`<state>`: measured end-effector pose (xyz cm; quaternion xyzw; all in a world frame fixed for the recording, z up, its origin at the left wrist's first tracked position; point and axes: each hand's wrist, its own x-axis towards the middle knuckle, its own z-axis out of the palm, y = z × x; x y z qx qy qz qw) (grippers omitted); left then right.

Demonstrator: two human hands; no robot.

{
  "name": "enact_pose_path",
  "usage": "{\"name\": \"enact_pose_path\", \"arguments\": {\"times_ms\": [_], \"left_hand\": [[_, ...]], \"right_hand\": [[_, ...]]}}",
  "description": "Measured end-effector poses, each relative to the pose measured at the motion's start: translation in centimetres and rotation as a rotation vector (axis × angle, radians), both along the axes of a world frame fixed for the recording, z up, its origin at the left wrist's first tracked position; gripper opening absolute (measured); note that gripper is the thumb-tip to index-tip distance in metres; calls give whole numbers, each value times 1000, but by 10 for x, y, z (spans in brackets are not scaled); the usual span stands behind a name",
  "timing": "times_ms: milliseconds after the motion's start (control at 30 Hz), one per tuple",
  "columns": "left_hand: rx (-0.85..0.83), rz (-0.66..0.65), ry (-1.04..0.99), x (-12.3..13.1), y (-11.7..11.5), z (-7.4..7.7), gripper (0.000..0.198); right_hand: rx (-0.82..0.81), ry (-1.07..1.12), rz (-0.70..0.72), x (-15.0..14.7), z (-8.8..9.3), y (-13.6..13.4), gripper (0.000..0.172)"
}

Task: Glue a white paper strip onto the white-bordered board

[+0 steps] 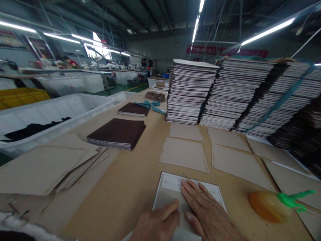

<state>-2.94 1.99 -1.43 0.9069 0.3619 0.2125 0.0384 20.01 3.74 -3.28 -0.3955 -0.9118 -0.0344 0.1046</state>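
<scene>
Factory workshop, fluorescent tubes [268, 31] overhead, bare roof beams [150, 14], tall stacks of boards [192, 92], large plastic bins [22, 97]

Grey panel [172, 195], white-edged, flat on tan tabletop [120, 187].

Tube lights [268, 31] hang above a green floor [137, 89].

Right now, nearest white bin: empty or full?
Partly filled: black material lies inside the white bin, with bare wall showing above it.
</scene>
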Motion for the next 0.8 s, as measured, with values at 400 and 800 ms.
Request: {"name": "enact_pose_path", "arguments": {"times_ms": [400,800], "left_hand": [[-40,35,41,5,0,-14,21],[40,44,24,4,0,-29,19]], "right_hand": [[-22,5,-1,-2,-3,0,73],[-22,2,-2,-3,-6,1,75]]}}
